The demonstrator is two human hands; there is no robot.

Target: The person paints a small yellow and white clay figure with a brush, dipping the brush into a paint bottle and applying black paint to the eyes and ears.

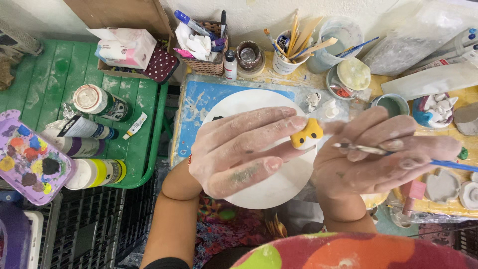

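We note a paint-smeared blue and yellow table (pixel 199 99); a white disc (pixel 269 187) lies at its middle; a basket (pixel 209 62), a small bottle (pixel 229 66), a cup of sticks (pixel 285 62) and a clear beaker (pixel 333 40) line the far edge; a green bench (pixel 55 74) stands to the left, carrying paint tubes (pixel 97 172), a jar (pixel 97 102) and a tissue pack (pixel 127 47).
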